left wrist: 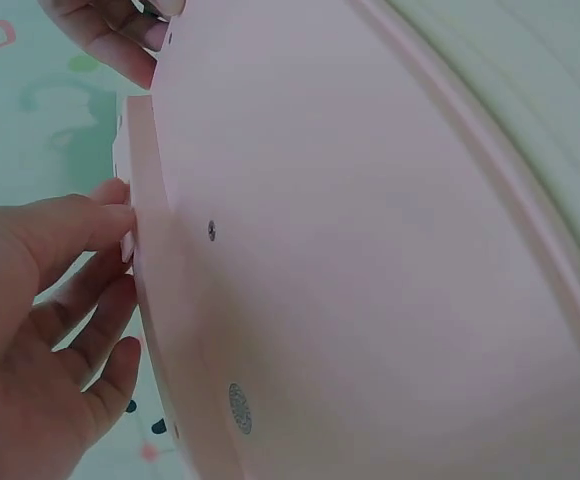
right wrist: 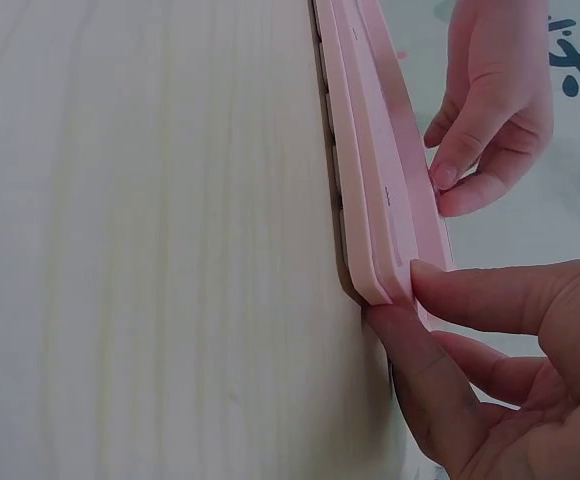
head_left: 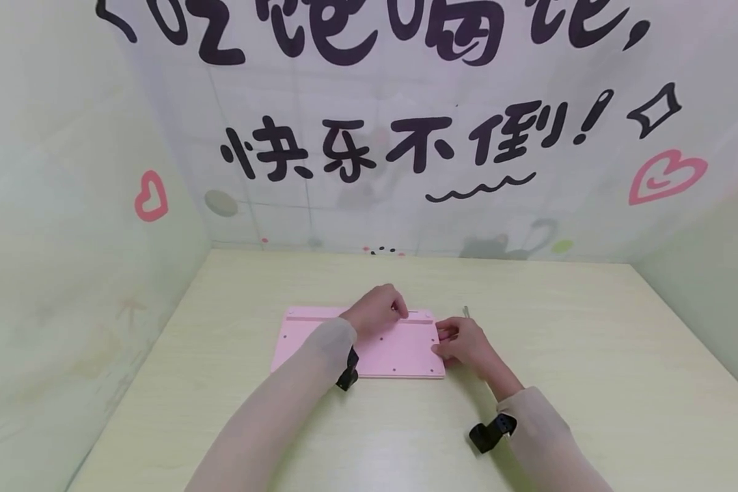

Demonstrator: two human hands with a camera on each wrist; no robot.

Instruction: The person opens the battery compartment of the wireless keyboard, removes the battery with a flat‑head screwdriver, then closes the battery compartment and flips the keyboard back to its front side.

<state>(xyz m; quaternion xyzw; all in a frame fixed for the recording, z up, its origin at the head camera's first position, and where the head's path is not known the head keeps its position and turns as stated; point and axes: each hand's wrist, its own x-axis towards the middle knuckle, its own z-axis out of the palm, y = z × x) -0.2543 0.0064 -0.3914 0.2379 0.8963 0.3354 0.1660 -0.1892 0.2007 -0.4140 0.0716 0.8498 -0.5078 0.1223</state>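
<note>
A pink keyboard (head_left: 369, 352) lies face down on the table, its screw-dotted underside upward. Along its far side runs a raised ridge (left wrist: 152, 190), and a row of keys shows under the edge in the right wrist view. My left hand (head_left: 378, 311) reaches over the keyboard and pinches at the ridge's far edge with bent fingers. What lies between those fingertips is mostly hidden. My right hand (head_left: 464, 345) grips the keyboard's right end; in the right wrist view, thumb and forefinger (right wrist: 490, 295) clasp a corner.
A small slim grey thing (head_left: 466, 311) lies just beyond my right hand, partly hidden. The pale wooden table (head_left: 559, 328) meets printed cloth walls (head_left: 344, 219) at the back and sides. Each wrist wears a black camera (head_left: 492, 432).
</note>
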